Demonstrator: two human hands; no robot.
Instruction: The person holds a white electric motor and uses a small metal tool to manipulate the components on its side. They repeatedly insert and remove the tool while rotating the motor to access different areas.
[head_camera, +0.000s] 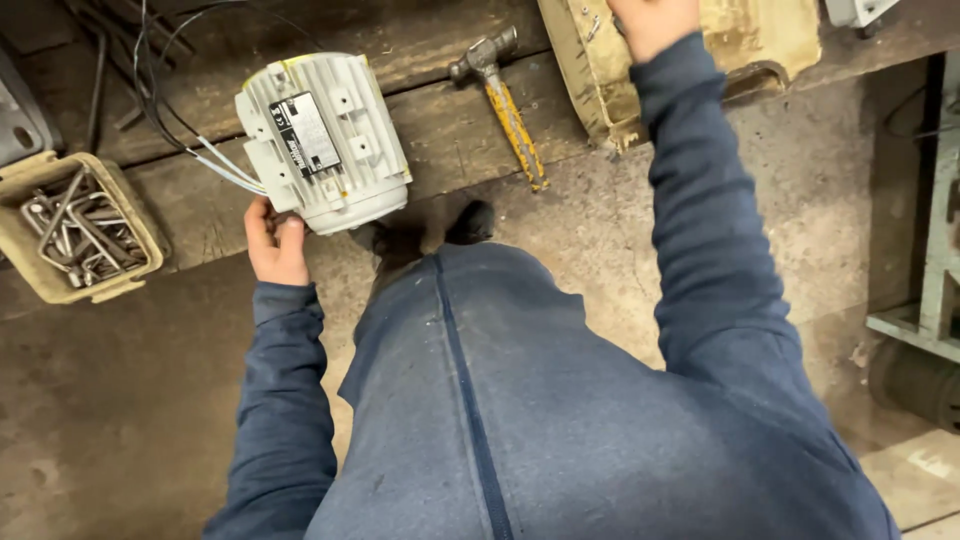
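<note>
My left hand (275, 240) grips the near corner of a light grey electric motor housing (335, 140) with cooling fins and a dark label plate, lying on a worn wooden bench (450, 130). Thin wires (215, 160) run out of the motor's left side. My right hand (652, 20) reaches to the top edge of view and rests on a tan box (770, 35); its fingers are cut off by the frame. A hammer (505, 100) with a yellowish, scuffed handle lies on the bench between the two hands.
A tan tray (20, 240) of several hex keys sits at the left. Dark cables (150, 60) trail over the bench's back left. A grey metal frame (935, 270) stands at the right. My blue-clad body and dark shoes (470, 220) stand over a dusty concrete floor (120, 400).
</note>
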